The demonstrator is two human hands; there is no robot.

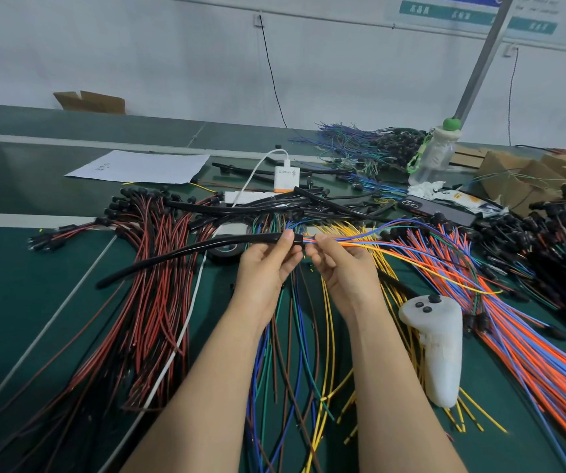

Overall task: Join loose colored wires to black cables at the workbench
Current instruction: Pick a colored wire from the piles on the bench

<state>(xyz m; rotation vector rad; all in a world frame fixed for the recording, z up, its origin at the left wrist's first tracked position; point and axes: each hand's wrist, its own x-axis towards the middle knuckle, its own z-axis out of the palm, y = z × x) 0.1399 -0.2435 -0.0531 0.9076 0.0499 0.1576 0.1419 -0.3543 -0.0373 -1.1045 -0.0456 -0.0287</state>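
Pinching one black cable [189, 249] in left grip [268, 268], right grip [346, 268] pinching one bundle of colored wires [370, 245]

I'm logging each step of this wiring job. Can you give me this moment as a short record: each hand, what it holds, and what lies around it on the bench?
left hand: grips the black cable near its right end
right hand: pinches the colored wire bundle where it meets that end
behind the cable: tape roll
left of hands: red and black wire pile
right of hands: white controller, orange and blue wire pile
far side: white charger, plastic bottle, paper sheet
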